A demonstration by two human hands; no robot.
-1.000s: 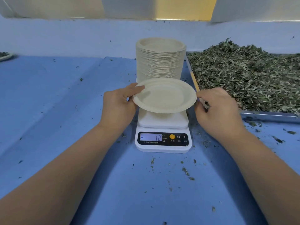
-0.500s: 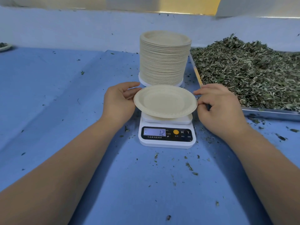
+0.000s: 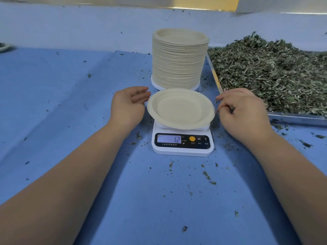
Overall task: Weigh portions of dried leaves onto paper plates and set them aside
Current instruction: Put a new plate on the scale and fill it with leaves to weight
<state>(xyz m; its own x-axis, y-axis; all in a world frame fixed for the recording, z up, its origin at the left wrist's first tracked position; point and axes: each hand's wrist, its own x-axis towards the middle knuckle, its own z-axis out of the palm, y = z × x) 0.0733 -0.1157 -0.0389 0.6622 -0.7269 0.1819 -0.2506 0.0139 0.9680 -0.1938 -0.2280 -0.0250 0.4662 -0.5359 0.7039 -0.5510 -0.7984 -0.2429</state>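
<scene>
An empty paper plate (image 3: 180, 109) lies on the white kitchen scale (image 3: 182, 144), whose display reads 12 with a minus sign. My left hand (image 3: 128, 105) is just left of the plate's rim, fingers relaxed, holding nothing. My right hand (image 3: 242, 110) hovers just right of the rim with fingers loosely curled and empty. A heap of dried green leaves (image 3: 269, 71) fills a metal tray (image 3: 297, 118) at the right.
A tall stack of paper plates (image 3: 178, 59) stands right behind the scale. Leaf crumbs litter the blue table cover (image 3: 62, 96) around the scale. Part of another plate (image 3: 4, 46) shows at the far left edge.
Both hands set the plate down onto the scale and let go of its rim; they now sit slightly apart from it. The display still reads 12.
</scene>
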